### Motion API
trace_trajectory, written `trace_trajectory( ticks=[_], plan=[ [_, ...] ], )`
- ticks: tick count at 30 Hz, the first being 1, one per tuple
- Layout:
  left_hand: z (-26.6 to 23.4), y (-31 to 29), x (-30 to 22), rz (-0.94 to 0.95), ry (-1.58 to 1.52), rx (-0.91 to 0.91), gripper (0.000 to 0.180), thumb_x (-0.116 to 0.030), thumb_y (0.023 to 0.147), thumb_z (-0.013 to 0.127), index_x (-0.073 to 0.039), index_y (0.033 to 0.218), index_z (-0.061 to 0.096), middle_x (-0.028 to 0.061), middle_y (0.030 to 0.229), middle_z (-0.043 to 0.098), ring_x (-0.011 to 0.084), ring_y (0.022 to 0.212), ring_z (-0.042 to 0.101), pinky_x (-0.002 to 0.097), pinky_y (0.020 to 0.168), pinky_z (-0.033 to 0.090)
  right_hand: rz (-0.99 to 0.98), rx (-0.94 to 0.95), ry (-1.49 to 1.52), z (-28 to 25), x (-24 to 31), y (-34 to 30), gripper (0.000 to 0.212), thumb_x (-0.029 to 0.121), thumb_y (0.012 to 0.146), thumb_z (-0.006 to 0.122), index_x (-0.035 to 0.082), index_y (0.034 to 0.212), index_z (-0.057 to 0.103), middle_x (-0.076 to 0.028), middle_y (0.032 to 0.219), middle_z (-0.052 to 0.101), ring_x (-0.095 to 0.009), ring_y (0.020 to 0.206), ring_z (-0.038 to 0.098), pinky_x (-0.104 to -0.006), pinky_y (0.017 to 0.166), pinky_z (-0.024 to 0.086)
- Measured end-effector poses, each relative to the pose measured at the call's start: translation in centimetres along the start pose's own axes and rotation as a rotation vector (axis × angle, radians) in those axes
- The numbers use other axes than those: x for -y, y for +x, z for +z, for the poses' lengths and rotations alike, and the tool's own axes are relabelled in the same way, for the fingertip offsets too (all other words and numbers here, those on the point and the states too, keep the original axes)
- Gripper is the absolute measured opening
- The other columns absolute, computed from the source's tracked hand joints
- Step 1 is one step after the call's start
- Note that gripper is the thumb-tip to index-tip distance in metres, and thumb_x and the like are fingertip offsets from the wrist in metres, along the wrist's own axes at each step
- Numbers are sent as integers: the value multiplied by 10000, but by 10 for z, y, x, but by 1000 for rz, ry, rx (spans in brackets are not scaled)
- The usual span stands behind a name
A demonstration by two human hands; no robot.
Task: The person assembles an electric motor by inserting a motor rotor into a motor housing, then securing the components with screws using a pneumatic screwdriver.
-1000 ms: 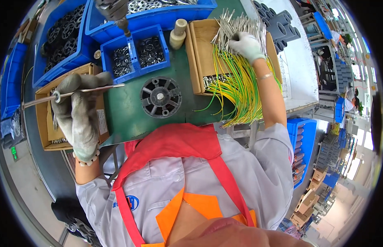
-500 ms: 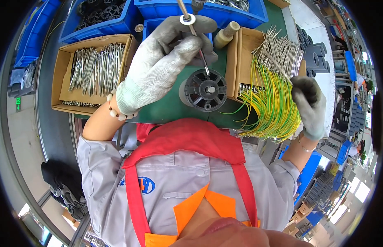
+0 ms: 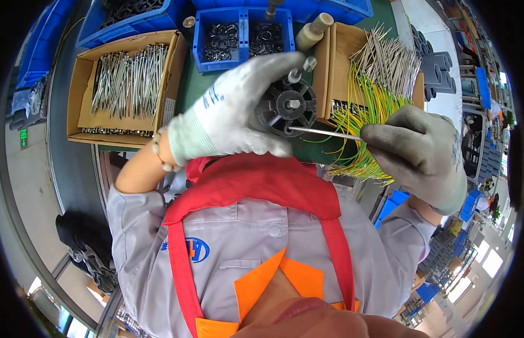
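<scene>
My left hand (image 3: 228, 107), in a pale work glove, curves its fingers and thumb around the side of a black round part (image 3: 267, 121) with a spoked end and a central shaft. My right hand (image 3: 422, 149), gloved too, pinches a long thin metal rod (image 3: 329, 133). The rod's tip touches the near rim of the round part, at a small hole. At the far rim stands a rod end with a pale ring (image 3: 294, 75), next to my left fingertips; its lower part cannot be made out.
A left cardboard box (image 3: 118, 136) holds many metal rods. The right one (image 3: 324, 73) holds rods and yellow-green wires (image 3: 363, 152). Behind stand blue bins (image 3: 217, 66) with small black rings, and a pale cylinder (image 3: 312, 32). Grey tubes (image 3: 436, 67) lie at the right.
My left hand has let go of the rod with the white ring and now grips the round part. My right hand has come left from the wires, bringing a rod to the part's near rim.
</scene>
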State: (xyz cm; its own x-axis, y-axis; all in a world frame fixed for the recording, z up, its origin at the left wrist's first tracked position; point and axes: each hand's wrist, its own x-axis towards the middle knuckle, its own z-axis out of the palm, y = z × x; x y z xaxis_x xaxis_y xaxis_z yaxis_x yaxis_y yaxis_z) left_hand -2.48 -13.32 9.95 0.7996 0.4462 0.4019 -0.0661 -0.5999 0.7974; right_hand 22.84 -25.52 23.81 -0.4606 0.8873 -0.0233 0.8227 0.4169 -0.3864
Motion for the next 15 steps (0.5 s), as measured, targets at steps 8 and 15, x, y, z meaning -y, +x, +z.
trace_trajectory(
  ticks=[8, 15],
  plan=[
    [27, -28, 15, -206, -97, -155, 1034, -311, 588, 928, 13, 1434, 429, 202, 1338, 551, 343, 1230, 560, 406, 1056, 446, 65, 209, -416, -15, 64, 52, 216, 114, 694, 767, 49, 881, 681, -41, 659, 506, -211, 591, 594, -352, 504, 424],
    [24, -22, 55, -8, -180, -19, 868, -363, 722, 831, 11, 1411, 460, 198, 1321, 582, 357, 1203, 578, 423, 1044, 449, -30, 70, -172, -26, 83, 1, 278, 71, 700, 761, 57, 972, 712, -69, 802, 601, -212, 690, 608, -339, 583, 472]
  ],
)
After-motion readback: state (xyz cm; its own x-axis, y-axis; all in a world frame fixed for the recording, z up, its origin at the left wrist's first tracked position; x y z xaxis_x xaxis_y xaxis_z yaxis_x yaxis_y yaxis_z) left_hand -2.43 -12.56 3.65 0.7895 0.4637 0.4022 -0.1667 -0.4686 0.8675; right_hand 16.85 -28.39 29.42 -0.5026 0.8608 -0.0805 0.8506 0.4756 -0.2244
